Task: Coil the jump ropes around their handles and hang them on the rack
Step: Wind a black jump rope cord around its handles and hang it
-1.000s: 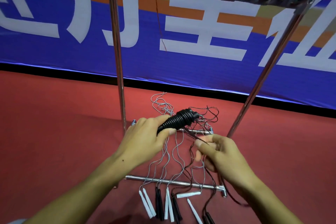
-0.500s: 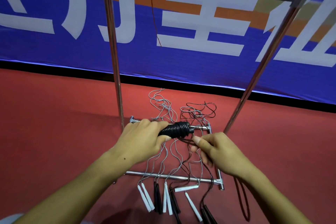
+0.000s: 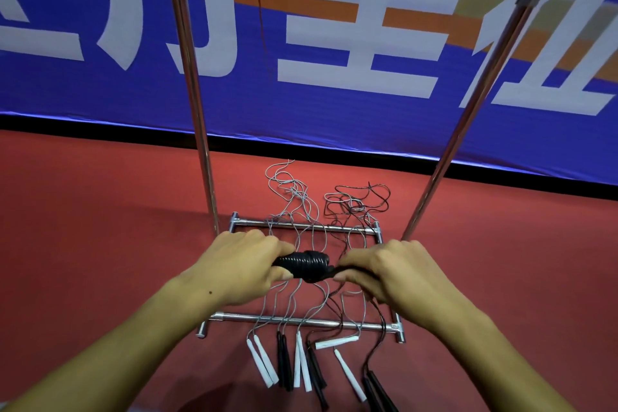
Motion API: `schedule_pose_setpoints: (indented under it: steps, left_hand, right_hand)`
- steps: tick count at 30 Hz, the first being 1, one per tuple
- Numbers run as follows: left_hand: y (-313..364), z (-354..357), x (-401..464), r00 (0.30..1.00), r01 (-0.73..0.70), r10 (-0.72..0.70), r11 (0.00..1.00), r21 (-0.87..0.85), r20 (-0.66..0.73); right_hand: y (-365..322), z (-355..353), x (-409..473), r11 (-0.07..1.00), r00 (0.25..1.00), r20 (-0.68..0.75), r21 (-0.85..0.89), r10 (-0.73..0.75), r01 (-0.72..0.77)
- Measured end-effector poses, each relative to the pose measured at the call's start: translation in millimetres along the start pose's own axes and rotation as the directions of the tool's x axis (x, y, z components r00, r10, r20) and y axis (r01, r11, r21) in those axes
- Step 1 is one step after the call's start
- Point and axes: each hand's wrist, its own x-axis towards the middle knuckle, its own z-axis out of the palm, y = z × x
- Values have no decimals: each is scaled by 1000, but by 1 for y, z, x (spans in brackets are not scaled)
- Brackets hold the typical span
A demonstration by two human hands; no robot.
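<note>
Blue printed banner [image 3: 334, 117] along far edge of red floor [image 3: 83, 244]. Chrome tubular rack [image 3: 194, 94] standing mid-floor. Loose grey and black jump ropes [image 3: 301, 294] draped over base bars. Left hand [image 3: 247, 266], right hand [image 3: 394, 273]: both gripping black coiled jump rope bundle [image 3: 306, 264] above base.

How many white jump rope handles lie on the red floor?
6 white handles: a left pair, a middle pair, one crosswise, one slanted below it. Others may be hidden.
</note>
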Motion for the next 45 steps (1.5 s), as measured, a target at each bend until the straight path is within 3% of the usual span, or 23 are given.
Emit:
schedule_pose_setpoints:
  steps: [6, 14, 17, 20, 23, 26, 31, 34, 38, 41, 43, 45]
  left_hand:
    - [2, 0, 1, 985, -142, 148, 988, -67, 90]
    - [10, -7, -4, 909, -314, 342, 938, -149, 238]
    - [8, -13, -7, 870, -312, 402, 897, -314, 284]
    - [7, -17, -10, 820, -288, 495, 791, -540, 287]
    - [8, -20, -15, 806, -263, 560, 632, -729, 195]
    - [4, -25, -17, 841, -214, 527, 533, -819, 122]
    - [1, -27, -16, 918, -224, 395, 439, -870, -37]
    - [0, -24, -12, 951, -240, 283, 406, -882, -129]
    - [4, -20, -9, 966, -238, 185, 369, -898, -180]
    - [7, -16, -5, 971, -237, 103, 355, -904, -214]
    - [7, -12, -1, 972, -232, 45, 352, -907, -231]
    - [7, -10, 0, 969, -231, 11, 372, -899, -245]
  right_hand:
    - [6, -5, 1, 989, 996, 33, 117, 88, -92]
    - [5, 4, 5, 999, 984, 176, -22, 30, -26]
    - [7, 7, 5, 961, 961, 277, 264, 9, -85]
    - [10, 11, 5, 729, 968, 250, 665, -12, -163]
    - [13, 9, 3, 536, 975, 221, 823, 2, -188]
    - [10, 6, 4, 431, 988, 150, 890, 33, -150]
    - [4, 6, 11, 367, 993, 12, 929, 115, -54]
    - [-1, 17, 17, 350, 969, -30, 935, 247, -60]
    - [-21, 26, 26, 103, 916, -4, 994, 402, -41]
    - [-26, 26, 28, -63, 902, 29, 998, 431, -2]
    - [-30, 26, 27, -45, 917, 11, 999, 398, 8]
    - [-39, 24, 24, 62, 928, -17, 998, 372, -6]
